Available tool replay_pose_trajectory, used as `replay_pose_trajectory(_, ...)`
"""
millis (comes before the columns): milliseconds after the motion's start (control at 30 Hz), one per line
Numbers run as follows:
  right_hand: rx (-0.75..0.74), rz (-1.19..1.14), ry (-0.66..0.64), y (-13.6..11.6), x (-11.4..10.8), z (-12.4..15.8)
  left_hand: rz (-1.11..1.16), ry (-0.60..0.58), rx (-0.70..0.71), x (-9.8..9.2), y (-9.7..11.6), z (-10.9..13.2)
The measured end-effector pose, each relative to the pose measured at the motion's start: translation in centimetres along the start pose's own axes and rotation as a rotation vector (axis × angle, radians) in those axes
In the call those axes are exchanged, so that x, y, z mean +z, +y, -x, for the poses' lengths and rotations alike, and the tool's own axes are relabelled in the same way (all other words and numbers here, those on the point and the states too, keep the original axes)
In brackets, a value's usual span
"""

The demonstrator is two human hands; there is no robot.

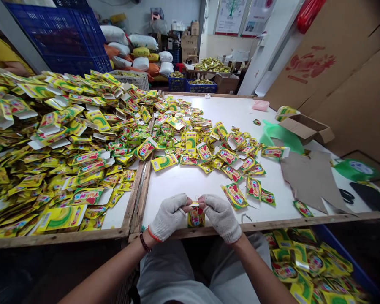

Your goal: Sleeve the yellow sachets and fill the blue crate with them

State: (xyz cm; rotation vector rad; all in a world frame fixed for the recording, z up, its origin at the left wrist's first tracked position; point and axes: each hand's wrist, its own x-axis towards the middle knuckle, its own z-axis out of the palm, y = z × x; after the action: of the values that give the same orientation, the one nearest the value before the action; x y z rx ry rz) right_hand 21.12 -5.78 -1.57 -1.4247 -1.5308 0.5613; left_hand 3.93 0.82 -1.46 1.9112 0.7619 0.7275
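Between my hands, at the table's front edge, a small yellow and green printed box [196,216] stands upright, its top end between my fingertips. My left hand [172,214], in a white knitted glove with bare fingertips, pinches the box's upper left side. On the upper right side, my right hand [221,215], gloved the same way, pinches it too. Beyond them, loose boxes and small packets [190,143] lie scattered across the white tabletop [174,185]. Closest on the right lies a flat printed box [234,196].
A large heap of boxes [50,169] fills the left table. Blue crates [60,38] stand behind it, near a person's yellow sleeve [3,50]. On the right are a green basin [280,137], torn cardboard [310,179] and black scissors [346,195]. A filled bin [304,261] sits below.
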Motion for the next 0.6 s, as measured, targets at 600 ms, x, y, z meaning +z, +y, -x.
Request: replay_pose_trajectory(600, -0.246, 0.111, -0.198, 0.6, -2.2, 1.0, -0.540, -0.235, 0.437, -1.7, 0.6, 0.9)
